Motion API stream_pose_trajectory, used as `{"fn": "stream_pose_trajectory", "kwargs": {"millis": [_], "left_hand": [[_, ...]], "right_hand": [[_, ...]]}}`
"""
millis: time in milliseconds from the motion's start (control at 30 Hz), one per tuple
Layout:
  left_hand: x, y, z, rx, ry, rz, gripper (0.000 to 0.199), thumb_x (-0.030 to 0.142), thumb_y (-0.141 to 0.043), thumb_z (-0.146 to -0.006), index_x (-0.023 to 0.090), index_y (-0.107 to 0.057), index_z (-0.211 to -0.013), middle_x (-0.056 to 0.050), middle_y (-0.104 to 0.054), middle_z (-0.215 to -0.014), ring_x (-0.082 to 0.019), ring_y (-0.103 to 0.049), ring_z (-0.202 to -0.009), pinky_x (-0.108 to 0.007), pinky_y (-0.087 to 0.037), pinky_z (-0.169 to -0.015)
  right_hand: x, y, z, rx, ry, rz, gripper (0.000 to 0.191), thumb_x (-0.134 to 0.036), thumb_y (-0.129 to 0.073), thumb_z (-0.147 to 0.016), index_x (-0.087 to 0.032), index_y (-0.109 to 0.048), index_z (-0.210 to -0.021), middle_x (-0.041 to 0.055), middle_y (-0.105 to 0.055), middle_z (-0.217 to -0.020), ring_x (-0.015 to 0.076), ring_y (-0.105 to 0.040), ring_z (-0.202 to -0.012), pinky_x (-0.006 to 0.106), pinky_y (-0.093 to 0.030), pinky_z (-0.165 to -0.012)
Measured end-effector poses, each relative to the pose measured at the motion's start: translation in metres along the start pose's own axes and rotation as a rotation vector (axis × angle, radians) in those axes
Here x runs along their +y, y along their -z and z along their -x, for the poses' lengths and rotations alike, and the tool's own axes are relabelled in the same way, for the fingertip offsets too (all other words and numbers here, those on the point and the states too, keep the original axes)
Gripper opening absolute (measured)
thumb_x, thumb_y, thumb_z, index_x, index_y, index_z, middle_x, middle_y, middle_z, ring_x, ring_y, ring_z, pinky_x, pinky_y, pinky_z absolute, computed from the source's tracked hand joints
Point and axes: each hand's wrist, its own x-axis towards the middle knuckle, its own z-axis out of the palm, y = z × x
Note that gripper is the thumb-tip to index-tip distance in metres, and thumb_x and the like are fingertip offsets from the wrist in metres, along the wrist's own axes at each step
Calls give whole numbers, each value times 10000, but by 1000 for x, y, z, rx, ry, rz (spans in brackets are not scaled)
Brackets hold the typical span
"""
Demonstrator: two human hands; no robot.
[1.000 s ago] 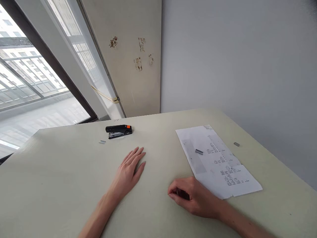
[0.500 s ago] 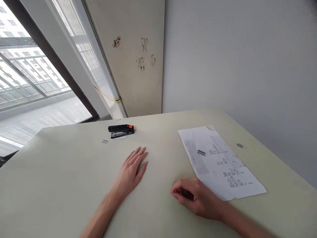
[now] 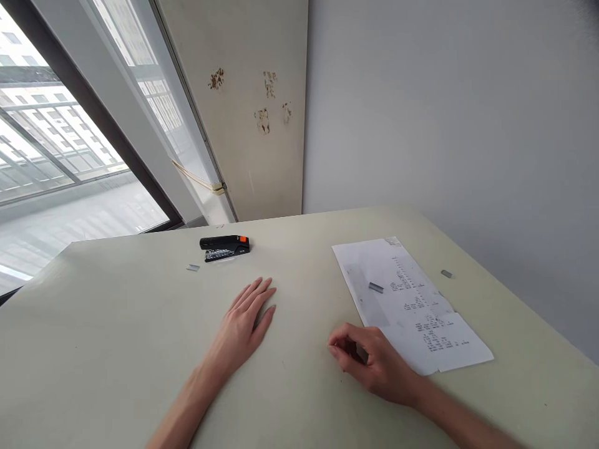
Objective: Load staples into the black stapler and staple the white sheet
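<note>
My left hand (image 3: 243,324) lies flat on the pale table (image 3: 140,349), fingers stretched out and holding nothing. Above and to its left is a black stapler (image 3: 225,247) with an orange mark. Curled beside the lower left edge of the printed paper (image 3: 388,318), my right hand (image 3: 369,362) has thumb and index finger pinched together; whatever might be between the tips is too small to make out. A short grey staple strip (image 3: 376,287) rests on the paper.
Small staple pieces (image 3: 193,267) lie left of the stapler. Another small grey piece (image 3: 446,274) sits right of the paper. Behind the table stand a grey wall (image 3: 444,112) and a stained beige panel (image 3: 248,156), with a window at the left.
My right hand has shifted slightly up and to the right relative to the table. The whole view has moved slightly. My left hand still lies flat.
</note>
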Motion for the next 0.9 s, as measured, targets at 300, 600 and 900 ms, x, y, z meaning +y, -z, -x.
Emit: {"fn": "stream_pose_trajectory", "kwargs": {"millis": [300, 600, 900], "left_hand": [[-1, -2, 0, -3, 7, 2, 412, 434, -466, -1094, 281, -582, -1459, -32, -552, -1604, -290, -449, -1539, -538, -426, -1263], [-1, -3, 0, 2, 7, 15, 416, 441, -456, -1094, 296, -586, -1462, -25, -550, -1607, -293, -447, -1540, -541, -430, -1261], [-2, -3, 2, 3, -2, 1, 416, 442, -450, -1097, 290, -588, -1459, -32, -544, -1611, -297, -449, -1539, -553, -421, -1264]], "right_hand": [[12, 29, -7, 417, -80, -36, 281, -491, -531, -1073, -229, -632, -1074, 7, -649, -744, 159, -601, -618, 251, -459, -515], [58, 77, -13, 790, -116, 552, 550, -603, -472, -1046, -228, -553, -1439, 168, -577, -1544, 356, -510, -1453, 562, -489, -1123], [76, 80, -14, 684, -403, 362, 810, -685, -219, -1067, -150, -351, -1660, 151, -328, -1747, 311, -160, -1656, 582, -56, -1350]]}}
